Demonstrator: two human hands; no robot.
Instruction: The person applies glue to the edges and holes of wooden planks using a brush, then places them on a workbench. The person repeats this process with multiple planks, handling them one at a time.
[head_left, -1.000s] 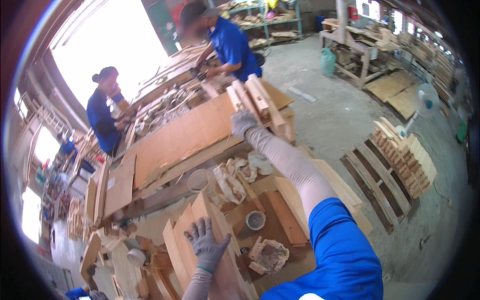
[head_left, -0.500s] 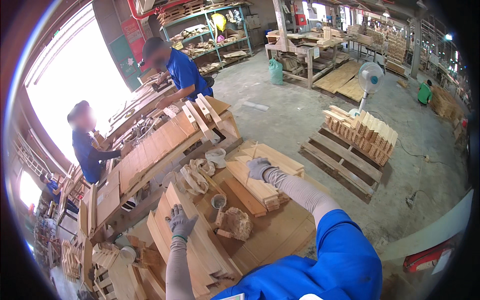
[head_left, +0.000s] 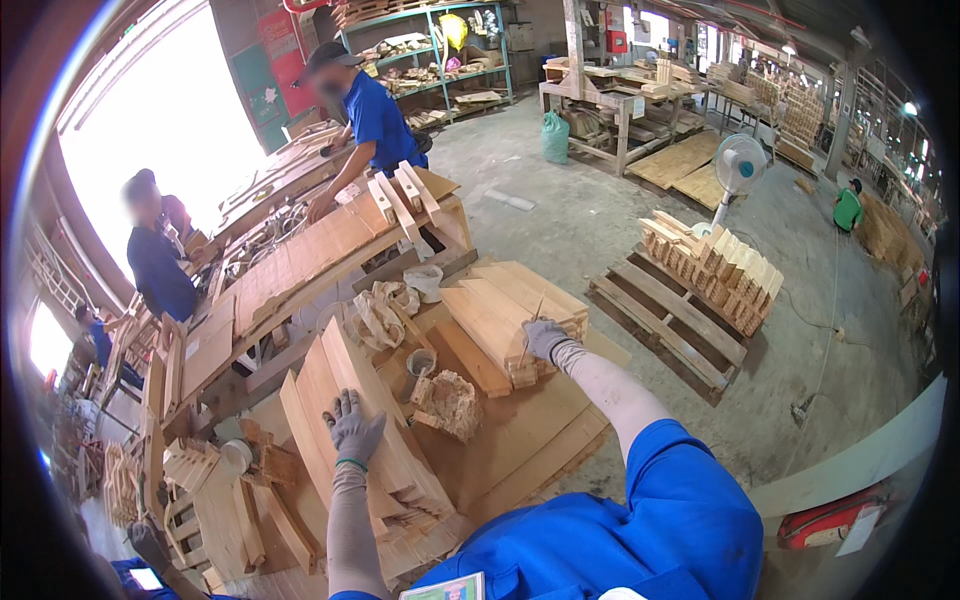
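My left hand point(head_left: 353, 428), in a grey glove, lies flat with spread fingers on a stack of pale wooden boards point(head_left: 345, 365). My right hand point(head_left: 545, 338), gloved as well, is closed around a thin stick point(head_left: 538, 308) at the near right end of a second stack of boards point(head_left: 490, 315). Its fingertips are partly hidden. Between the two stacks are a small grey cup point(head_left: 421, 363) and a wooden holder heaped with sawdust-like crumbs point(head_left: 452, 402). A darker board point(head_left: 470, 358) lies along the second stack.
Crumpled whitish bags point(head_left: 378, 312) lie beyond the cup. A long workbench point(head_left: 310, 260) runs along the left, with co-workers in blue behind it. On the right, a pallet point(head_left: 665, 325) carries stacked wood pieces point(head_left: 715, 270) near a standing fan point(head_left: 740, 165).
My right hand has moved nearer and slightly right, from over the second stack to its near end, stick still in it. My left hand stays flat on its boards. The view has shifted slightly.
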